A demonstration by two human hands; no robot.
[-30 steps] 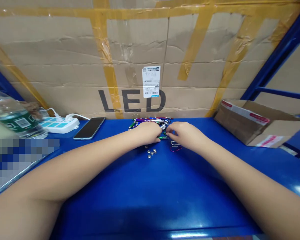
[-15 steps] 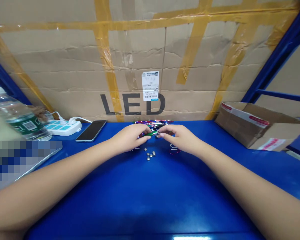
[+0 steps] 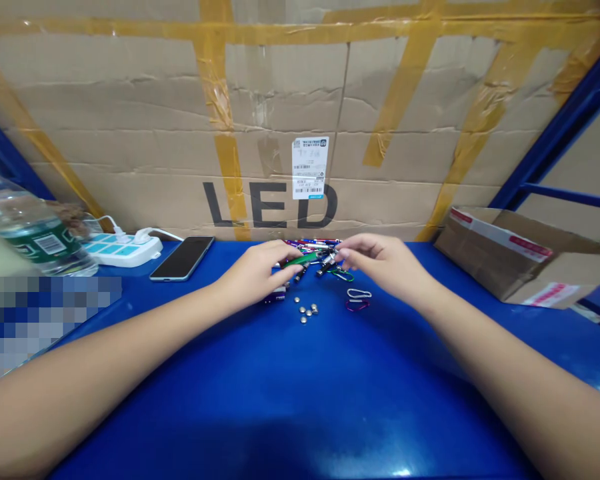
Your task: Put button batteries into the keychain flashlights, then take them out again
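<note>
A slim green penlight (image 3: pixel 296 260) sits gripped under the fingers of your left hand (image 3: pixel 253 273), at the front of the heap of colored penlights (image 3: pixel 313 245), while your loosely open right hand (image 3: pixel 384 261) stays just beside, apart.

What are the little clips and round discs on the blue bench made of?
The carabiner clips look like coated metal, shiny silver and purple. The small discs look like polished metal, given their glints. The bench top seems painted metal, going by its gloss.
</note>
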